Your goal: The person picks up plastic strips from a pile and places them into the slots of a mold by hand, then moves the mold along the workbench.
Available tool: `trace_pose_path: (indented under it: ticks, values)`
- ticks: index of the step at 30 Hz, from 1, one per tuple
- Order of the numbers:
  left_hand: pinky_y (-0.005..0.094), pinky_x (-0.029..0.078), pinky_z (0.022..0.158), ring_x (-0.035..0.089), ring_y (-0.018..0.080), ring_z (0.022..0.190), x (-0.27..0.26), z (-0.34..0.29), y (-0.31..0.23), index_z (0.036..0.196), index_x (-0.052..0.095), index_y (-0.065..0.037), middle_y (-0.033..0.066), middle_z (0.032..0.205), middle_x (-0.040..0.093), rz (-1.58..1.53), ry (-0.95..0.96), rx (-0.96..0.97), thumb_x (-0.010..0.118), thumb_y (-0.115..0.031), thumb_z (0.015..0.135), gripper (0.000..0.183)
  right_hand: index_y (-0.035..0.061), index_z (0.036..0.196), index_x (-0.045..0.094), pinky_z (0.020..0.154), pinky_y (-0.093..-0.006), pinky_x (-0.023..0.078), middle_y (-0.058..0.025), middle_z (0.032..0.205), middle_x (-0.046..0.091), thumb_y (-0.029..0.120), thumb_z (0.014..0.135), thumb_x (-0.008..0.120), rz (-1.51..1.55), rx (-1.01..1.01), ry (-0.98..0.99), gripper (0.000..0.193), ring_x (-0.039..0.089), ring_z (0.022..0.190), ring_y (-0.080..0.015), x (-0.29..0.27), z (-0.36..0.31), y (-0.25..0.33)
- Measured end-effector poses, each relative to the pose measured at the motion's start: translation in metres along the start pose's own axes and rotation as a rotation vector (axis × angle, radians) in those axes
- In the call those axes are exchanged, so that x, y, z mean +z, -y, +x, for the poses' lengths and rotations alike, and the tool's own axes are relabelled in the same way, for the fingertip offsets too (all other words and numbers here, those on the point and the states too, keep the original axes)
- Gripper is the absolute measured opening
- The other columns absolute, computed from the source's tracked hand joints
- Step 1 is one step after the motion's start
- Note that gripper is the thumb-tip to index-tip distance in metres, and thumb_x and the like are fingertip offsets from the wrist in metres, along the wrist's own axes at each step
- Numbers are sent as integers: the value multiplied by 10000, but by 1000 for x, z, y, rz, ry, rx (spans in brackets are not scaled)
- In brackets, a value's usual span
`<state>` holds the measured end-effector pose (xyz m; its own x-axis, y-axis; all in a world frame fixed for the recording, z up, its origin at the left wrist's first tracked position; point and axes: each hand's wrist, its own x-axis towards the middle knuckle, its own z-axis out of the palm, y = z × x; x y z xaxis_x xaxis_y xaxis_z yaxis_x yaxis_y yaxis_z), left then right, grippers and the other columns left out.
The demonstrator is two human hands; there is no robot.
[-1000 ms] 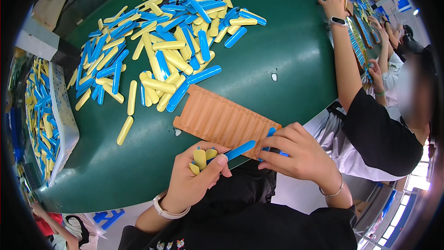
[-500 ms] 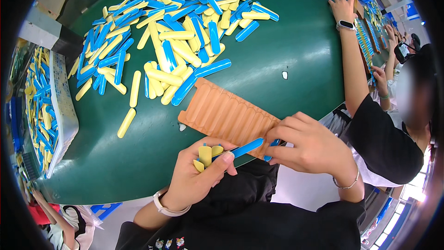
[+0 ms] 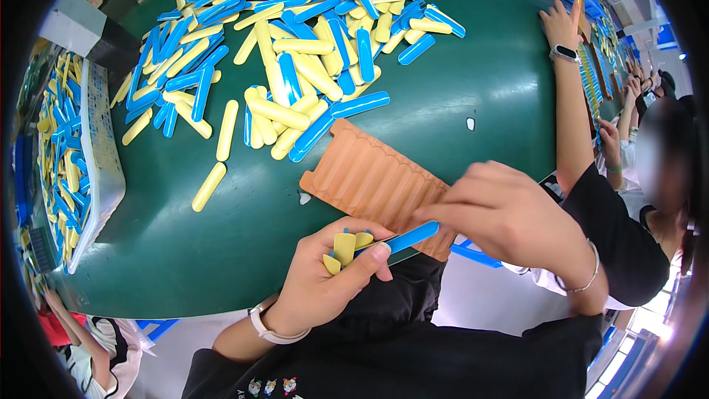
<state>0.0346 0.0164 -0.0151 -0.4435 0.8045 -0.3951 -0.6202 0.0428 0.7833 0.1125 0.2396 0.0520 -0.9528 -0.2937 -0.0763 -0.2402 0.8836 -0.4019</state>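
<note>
Blue strip point(image 3: 415, 236) juts from my left hand point(image 3: 325, 273), whose fingers are closed on it and some yellow strips point(image 3: 344, 249). Its long axis slants away and rightward, free tip pointing toward my right hand point(image 3: 509, 214), just beside those fingers; whether they grip anything, I cannot tell. Beyond, the tray point(image 3: 369, 177) runs far-left to near-right.

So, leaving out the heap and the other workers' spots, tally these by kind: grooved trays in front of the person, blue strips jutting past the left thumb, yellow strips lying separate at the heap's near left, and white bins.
Grooved tray: 1
Jutting blue strip: 1
Separate yellow strips: 2
White bin: 1
Total: 5
</note>
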Motion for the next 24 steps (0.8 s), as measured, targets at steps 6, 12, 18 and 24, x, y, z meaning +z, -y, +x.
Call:
trace_pose_path:
  ticks: [6,12,18,24]
  values:
    - [167,349,464,468,13,532,2,-1,-2,1083,588,-1,51,716,648,6,-9,-23,593,-114,918,200,10,881,658,618,-228,471,-50,833,699,12,805,701,812,618,-626,88,623,677,-99,52,-38,10]
    - [167,361,466,481,22,532,2,0,-1,1068,580,22,69,724,649,29,8,-20,585,-99,920,192,30,875,622,688,-256,422,-42,883,532,37,707,773,406,651,-638,226,522,759,-121,85,-43,4]
    - [173,371,464,487,25,533,6,-1,1,1039,585,26,75,736,651,62,5,10,581,-96,925,166,42,920,655,632,-270,423,-47,886,589,99,674,819,369,611,-838,301,563,782,-167,78,-43,20]
    - [172,368,457,477,25,517,10,-4,0,1027,591,20,77,730,657,137,55,37,576,-101,929,157,60,923,670,565,-218,390,-44,889,648,63,749,770,821,443,-675,201,569,686,-100,73,-32,34]
